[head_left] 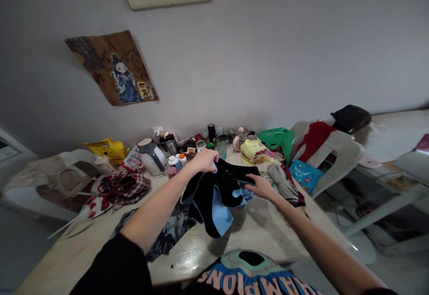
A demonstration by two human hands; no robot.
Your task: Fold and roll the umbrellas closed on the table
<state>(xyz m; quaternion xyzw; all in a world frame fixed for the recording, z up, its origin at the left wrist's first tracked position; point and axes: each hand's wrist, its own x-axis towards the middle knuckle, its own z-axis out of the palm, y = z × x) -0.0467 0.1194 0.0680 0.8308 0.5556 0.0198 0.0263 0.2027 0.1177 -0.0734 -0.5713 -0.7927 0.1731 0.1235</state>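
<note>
A black cloth piece with a light blue underside (214,203) hangs in folds above the table, held up between both hands. My left hand (205,161) pinches its upper edge near the middle. Farther right, my right hand (259,185) grips another edge, thumb and fingers closed on the fabric. The cloth's lower flap dangles over the tabletop, showing its blue side. Behind and left of it lies a grey camouflage cloth (170,232) on the table, partly hidden by my left forearm. Whether the black and blue piece is a garment, I cannot tell.
Along the wall stand an electric kettle (152,157), several bottles and jars, and a pink-lidded glass pot (240,138). A plaid cloth (132,187) lies at left, a grey garment (283,179) at right. White chairs (345,152) flank the table (268,237).
</note>
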